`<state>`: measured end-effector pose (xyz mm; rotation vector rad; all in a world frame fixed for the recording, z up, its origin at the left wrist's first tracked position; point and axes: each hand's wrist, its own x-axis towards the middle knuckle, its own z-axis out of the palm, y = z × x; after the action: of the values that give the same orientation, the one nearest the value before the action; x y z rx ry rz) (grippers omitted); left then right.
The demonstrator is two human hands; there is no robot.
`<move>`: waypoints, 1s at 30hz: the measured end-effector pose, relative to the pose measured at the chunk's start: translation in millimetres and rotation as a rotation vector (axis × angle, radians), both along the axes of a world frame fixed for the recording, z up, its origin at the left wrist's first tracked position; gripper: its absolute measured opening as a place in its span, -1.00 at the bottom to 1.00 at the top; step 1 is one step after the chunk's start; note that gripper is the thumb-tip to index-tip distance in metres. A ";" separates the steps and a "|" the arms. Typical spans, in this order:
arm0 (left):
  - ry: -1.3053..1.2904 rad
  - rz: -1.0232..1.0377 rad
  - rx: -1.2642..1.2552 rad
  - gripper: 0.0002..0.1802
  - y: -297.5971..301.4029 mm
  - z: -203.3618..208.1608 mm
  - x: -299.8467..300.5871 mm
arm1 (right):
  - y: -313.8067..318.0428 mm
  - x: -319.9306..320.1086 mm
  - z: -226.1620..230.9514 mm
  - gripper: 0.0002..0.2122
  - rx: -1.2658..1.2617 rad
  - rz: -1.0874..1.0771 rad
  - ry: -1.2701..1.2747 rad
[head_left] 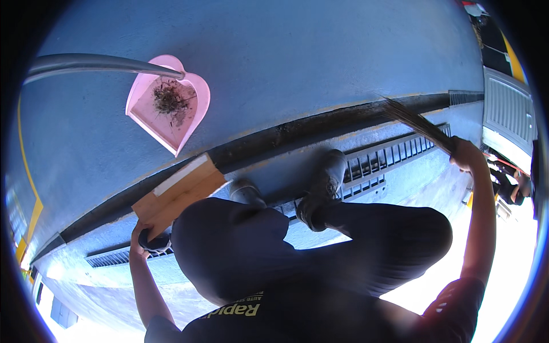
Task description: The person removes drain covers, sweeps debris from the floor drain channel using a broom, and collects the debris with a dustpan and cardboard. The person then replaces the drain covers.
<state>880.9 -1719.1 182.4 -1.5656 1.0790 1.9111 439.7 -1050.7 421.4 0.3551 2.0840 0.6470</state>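
My left hand [139, 239] grips the near end of a flat piece of brown cardboard [182, 194] with a pale strip along its far edge. The cardboard slants across the open drain channel. By those fingers is a dark rounded thing [155, 243] whose kind I cannot make out. My right hand [468, 154] is closed around the bound end of a stick broom [422, 124]. Its thin bristles point left and away, their tips over the channel. Beyond the cardboard, a pink dustpan [200, 106] lies on the floor with a heap of dry debris [170, 98] in it.
A long grey handle [86, 62] rises from the dustpan toward the left. The dark drain channel [320, 127] crosses the blue floor [320, 51]. Metal grates [394, 153] lie along its near side, by my shoes [325, 188]. A white slatted panel [508, 111] stands at right.
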 end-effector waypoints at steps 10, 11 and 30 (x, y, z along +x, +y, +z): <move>0.000 0.091 -0.134 -0.47 -3.7 -21.4 9.3 | -23.9 -12.0 -99.1 -0.71 0.307 0.324 -0.116; 0.020 0.050 -0.145 -0.44 -4.7 -21.0 8.9 | -32.0 -9.0 -106.4 -0.71 0.265 0.358 -0.100; 0.069 -0.127 -0.303 -0.39 -6.6 -38.6 2.8 | -46.9 -10.4 -93.5 -0.76 0.097 0.439 -0.149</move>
<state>883.8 -1725.7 143.8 -1.5501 1.5191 1.7917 429.4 -1097.6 327.9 -0.1037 2.0027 1.0028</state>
